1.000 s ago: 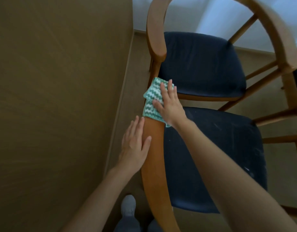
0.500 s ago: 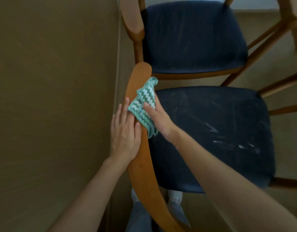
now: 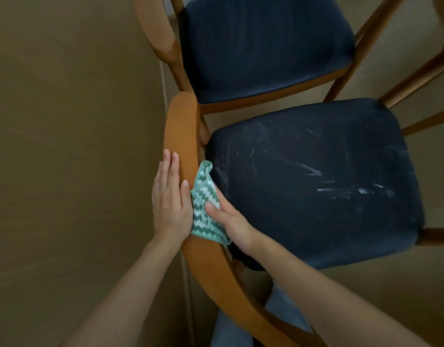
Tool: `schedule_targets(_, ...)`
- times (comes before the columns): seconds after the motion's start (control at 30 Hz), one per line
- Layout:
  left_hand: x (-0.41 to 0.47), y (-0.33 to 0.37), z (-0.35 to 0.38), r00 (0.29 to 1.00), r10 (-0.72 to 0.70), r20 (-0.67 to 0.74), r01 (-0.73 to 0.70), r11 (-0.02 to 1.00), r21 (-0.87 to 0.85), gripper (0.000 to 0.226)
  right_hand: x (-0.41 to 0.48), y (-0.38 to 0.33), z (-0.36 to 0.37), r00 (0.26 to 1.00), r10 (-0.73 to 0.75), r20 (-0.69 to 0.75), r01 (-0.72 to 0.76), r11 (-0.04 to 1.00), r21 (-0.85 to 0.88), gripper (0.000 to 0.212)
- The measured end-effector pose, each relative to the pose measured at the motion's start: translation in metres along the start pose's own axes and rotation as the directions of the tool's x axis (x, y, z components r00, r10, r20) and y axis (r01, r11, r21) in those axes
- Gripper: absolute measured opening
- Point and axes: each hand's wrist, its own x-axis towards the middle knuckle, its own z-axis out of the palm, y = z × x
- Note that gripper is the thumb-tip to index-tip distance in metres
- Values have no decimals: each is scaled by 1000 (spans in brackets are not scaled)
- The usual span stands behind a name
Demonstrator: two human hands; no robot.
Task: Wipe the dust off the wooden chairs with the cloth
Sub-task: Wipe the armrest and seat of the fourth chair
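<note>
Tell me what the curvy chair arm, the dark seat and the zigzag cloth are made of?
The chair arm looks like wood, orange-brown with a smooth, slightly glossy finish. The seat seems to be a padded cushion covered in dark navy fabric, matte, with pale dusty streaks on it. The cloth is soft fabric with green-and-white zigzags, crumpling into folds. It may be microfibre, but I can't tell.

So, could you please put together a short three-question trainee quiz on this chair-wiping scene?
1. True or false: the left hand lies flat, fingers straight, on the wooden armrest.
2. Which hand grips the cloth? A) the left hand B) the right hand
3. Fill in: the cloth's zigzag stripes are green and ___.
Key: 1 true; 2 B; 3 white.
</note>
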Motion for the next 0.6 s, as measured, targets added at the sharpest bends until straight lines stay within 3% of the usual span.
schedule_targets(0.17,-1,-1,-1,1000,-7,-1,7,1000,-14,58,-4,7,2,997,-7,83,12,998,-56,73)
schedule_targets(0.3,-1,1,-2,1000,-30,-4,30,1000,4,55,-66,33,-12,967,190,172,-151,965,-215,69)
schedule_targets(0.43,-2,2,-1,999,-34,-13,34,999,26,53,-132,42,-30,905,372,208,-217,822,-526,62)
schedule_targets(0.5,-1,2,-1,999,-29,-18,30,999,36,53,-144,37,-34,874,440,205,-261,782,-565,62)
schedule_targets(0.6,-1,2,-1,1000,-13,-28,14,999,42,53,-134,41,-26,917,360,173,-218,813,-540,67)
